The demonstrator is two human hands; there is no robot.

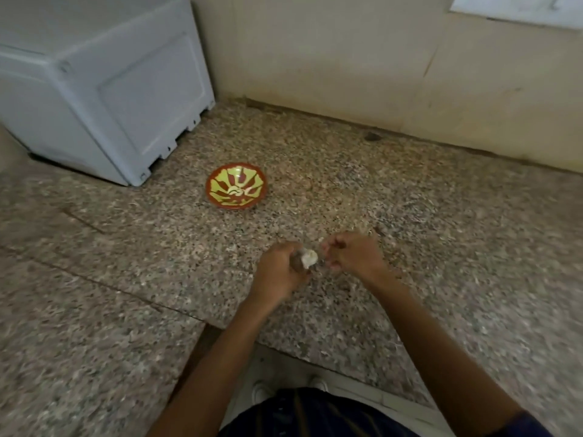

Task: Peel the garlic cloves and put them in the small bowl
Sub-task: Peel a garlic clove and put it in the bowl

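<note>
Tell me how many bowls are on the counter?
1. The small bowl, red with a yellow pattern, sits on the speckled stone counter, beyond both hands and just right of the white appliance. More could be out of view.

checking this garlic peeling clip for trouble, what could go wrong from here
1. The small bowl sits well beyond both hands, so a peeled clove might drop on the counter on the way.
2. The left hand holds the garlic while the right hand works beside it; the garlic could slip out.
3. Loose skin may scatter over the speckled counter and be hard to spot.
</note>
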